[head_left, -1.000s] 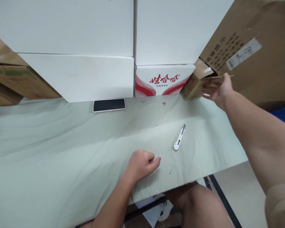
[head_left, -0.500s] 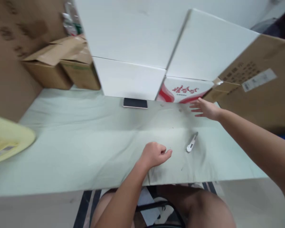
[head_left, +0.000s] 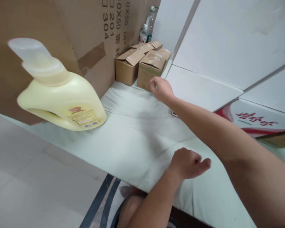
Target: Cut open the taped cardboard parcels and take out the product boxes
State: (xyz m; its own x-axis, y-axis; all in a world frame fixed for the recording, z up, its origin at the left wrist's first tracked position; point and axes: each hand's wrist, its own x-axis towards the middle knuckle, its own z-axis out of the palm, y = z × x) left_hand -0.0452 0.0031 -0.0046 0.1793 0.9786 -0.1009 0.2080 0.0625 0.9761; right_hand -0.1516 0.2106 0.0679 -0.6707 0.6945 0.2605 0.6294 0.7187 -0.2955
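Observation:
My right hand reaches far across the pale green table cloth to the left, right next to two small brown cardboard boxes. Its fingers curl downward and are blurred; nothing shows in them. My left hand rests on the cloth near the table's front edge, fingers loosely curled in, holding nothing visible. A pale yellow detergent bottle with a translucent cap lies on its side at the left end of the table.
A large brown carton stands behind the bottle. White boxes and a red-and-white printed box line the back. Two plastic bottles stand behind the small boxes. Grey floor tiles lie at lower left.
The view has swung left. My right hand let go of the small carton at the right and moved across to the small boxes at the left. My left hand stayed on the cloth.

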